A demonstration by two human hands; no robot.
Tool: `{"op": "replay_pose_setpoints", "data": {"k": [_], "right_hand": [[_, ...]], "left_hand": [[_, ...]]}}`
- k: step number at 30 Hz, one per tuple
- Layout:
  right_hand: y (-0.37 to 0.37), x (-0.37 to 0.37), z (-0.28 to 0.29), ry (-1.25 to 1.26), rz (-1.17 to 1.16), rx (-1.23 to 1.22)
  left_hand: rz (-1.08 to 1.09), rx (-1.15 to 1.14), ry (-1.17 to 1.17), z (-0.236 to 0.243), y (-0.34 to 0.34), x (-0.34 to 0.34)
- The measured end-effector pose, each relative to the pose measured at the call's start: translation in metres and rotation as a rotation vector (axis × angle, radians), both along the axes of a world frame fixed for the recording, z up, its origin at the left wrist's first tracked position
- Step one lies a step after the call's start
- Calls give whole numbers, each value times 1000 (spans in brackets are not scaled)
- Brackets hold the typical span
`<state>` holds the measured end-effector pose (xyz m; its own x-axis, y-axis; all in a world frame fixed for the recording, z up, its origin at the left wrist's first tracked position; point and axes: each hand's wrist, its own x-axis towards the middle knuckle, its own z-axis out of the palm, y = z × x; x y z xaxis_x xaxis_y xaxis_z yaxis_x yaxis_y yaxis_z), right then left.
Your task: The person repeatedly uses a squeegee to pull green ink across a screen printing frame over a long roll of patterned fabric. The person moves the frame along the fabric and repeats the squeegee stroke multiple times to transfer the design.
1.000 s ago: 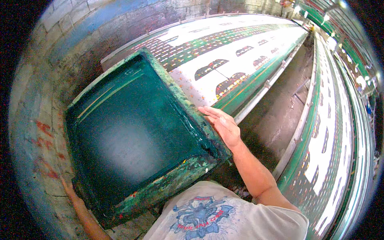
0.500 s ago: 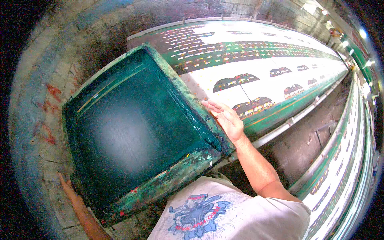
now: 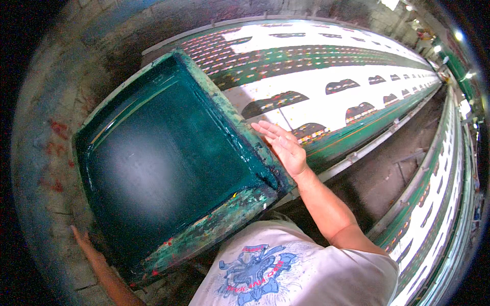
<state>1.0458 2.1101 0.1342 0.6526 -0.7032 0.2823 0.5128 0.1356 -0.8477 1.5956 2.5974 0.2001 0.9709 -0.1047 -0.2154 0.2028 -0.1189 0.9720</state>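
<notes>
A large square screen frame (image 3: 204,81), dark teal inside with a paint-stained green rim, is tilted across the centre-left. My right hand (image 3: 283,145) lies at its right edge, fingers stretched out and together, palm seemingly against the rim. Low on the left, in shadow, my left hand (image 3: 87,245) has straight fingers beside the frame's left side; whether it touches cannot be made out. The frame's upper right corner overlaps the near end of a long printing table (image 3: 377,115), which carries white pieces (image 3: 321,112) with dark curved shapes and small multicoloured marks.
A grimy block wall (image 3: 56,107) with red paint marks curves round the left and top. A second long table (image 3: 372,234) runs along the right, with a dark gap (image 3: 377,168) between the two tables. Lights (image 3: 458,35) hang at the far upper right.
The view has turned, so the long tables lie more horizontally and further right. The screen frame and both hands have shifted slightly up and left in view; the fingers stay stretched out.
</notes>
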Motion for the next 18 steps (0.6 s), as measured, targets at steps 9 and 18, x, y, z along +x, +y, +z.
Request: {"op": "replay_pose_setpoints", "data": {"k": [9,18], "right_hand": [[-67,-69,13,-1,-60,-90],[-202,-197,22,223,-119,-26]], "left_hand": [[-157,-178,153,-65,-94,20],[-373,-148,212,-30,-313,-122]]}}
